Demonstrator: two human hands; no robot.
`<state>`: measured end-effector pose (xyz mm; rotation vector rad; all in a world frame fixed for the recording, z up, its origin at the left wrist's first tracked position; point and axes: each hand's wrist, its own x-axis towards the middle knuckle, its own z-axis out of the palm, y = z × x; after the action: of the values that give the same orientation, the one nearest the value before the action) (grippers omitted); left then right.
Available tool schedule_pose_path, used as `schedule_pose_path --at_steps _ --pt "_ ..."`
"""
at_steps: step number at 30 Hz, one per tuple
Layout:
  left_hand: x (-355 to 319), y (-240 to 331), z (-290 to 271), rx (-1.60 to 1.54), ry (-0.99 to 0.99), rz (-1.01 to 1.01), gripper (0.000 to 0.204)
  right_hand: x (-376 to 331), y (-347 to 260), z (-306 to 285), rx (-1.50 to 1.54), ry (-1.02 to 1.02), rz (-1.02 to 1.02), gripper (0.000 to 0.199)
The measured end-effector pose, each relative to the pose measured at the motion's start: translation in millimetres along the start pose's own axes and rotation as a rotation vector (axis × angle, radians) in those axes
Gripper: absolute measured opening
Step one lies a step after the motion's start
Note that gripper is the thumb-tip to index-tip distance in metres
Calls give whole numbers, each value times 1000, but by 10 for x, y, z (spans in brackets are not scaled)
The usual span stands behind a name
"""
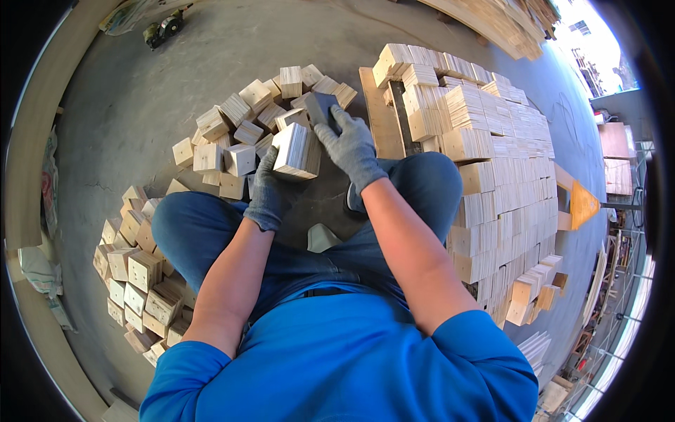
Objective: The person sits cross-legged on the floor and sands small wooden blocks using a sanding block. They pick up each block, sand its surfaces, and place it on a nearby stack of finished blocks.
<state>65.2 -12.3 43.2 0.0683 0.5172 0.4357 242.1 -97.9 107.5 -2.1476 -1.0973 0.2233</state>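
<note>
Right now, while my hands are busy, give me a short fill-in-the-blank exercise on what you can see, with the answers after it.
1. The left hand holds a block made of ____.
2. The right hand, gripping a dark rectangular piece, wears a grey ____.
3. The large, neatly rowed stack stands on the person's ____ side.
4. The person's short-sleeved shirt is coloured ____.

Missing words: wood; glove; right; blue.
</note>
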Motion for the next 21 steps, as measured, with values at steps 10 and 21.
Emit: schedule_pose_path --at_steps 10,21 --pt "51 142 -271 58 112 105 71 -920 -327 12 -13 -60 -309 64" --pt "16 7 -38 148 3 63 71 133 236 -23 15 -49 156 68"
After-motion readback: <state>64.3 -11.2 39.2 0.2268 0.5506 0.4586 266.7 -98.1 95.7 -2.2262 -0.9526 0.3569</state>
